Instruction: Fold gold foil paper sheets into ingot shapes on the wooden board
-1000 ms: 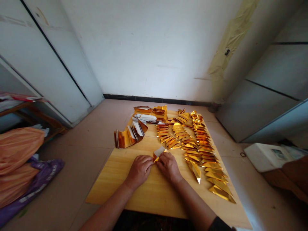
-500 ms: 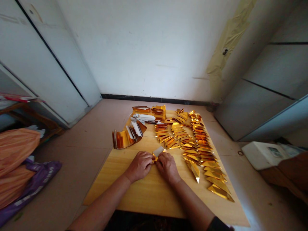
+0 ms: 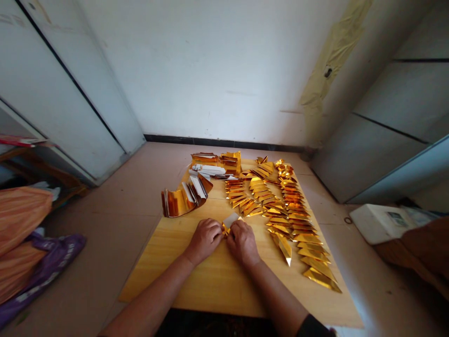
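Smack between both hands on the wooden board (image 3: 157,276), a small folded gold foil piece (image 3: 225,229) is pinched tight by the fingers (image 3: 217,232) of the left hand (image 3: 204,241) and right hand (image 3: 242,243), its white flap (image 3: 230,220) angled up and away to the right. Right hand's closer to the rows of gold triangles (image 3: 284,248), so room's tight that side, but there's loads of bare wood to the left and front.

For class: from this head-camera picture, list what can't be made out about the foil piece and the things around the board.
Head view:
Foil piece: its lower part is hidden by the left hand and right hand.
Foil stack: too small to count its layers.
White box: its label is too small to read, and a brown object hides its near side.
Orange bag: cut off by the left edge.
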### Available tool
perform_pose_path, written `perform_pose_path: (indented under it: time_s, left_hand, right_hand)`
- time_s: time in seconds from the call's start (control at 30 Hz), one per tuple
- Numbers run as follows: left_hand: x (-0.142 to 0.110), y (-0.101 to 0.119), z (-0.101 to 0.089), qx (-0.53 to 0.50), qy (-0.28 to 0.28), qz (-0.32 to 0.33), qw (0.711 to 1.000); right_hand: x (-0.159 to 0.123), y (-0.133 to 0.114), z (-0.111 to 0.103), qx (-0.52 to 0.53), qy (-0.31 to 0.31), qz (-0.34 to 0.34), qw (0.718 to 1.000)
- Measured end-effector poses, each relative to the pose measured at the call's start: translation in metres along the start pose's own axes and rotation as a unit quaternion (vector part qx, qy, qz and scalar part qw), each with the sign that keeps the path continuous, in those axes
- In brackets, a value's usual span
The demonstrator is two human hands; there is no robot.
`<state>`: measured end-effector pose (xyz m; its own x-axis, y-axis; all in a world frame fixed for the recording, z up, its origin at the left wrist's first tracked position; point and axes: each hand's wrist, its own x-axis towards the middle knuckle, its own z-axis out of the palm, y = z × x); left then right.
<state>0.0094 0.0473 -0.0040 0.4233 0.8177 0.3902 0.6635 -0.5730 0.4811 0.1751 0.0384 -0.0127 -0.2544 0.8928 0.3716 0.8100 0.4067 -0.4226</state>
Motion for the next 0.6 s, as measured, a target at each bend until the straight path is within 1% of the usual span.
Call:
perform_pose_path:
  time_s: [0.1, 0.43, 0.6]
  left_hand:
    - [0.0010, 0.0021, 0.0033, 0.016, 0.006, -0.010, 1.000]
    - [0.0034, 0.0045, 0.0087, 0.061, -0.002, 0.001, 0.998]
    - [0.0043, 0.0061, 0.0076, 0.089, -0.024, 0.007, 0.996]
  right_hand:
    - [0.0002, -0.0004, 0.0007, -0.004, 0.002, 0.003, 1.000]
    - [0.0007, -0.0016, 0.0006, -0.012, 0.008, 0.002, 1.000]
    - [0.0000, -0.0022, 0.0011, -0.010, 0.011, 0.012, 1.000]
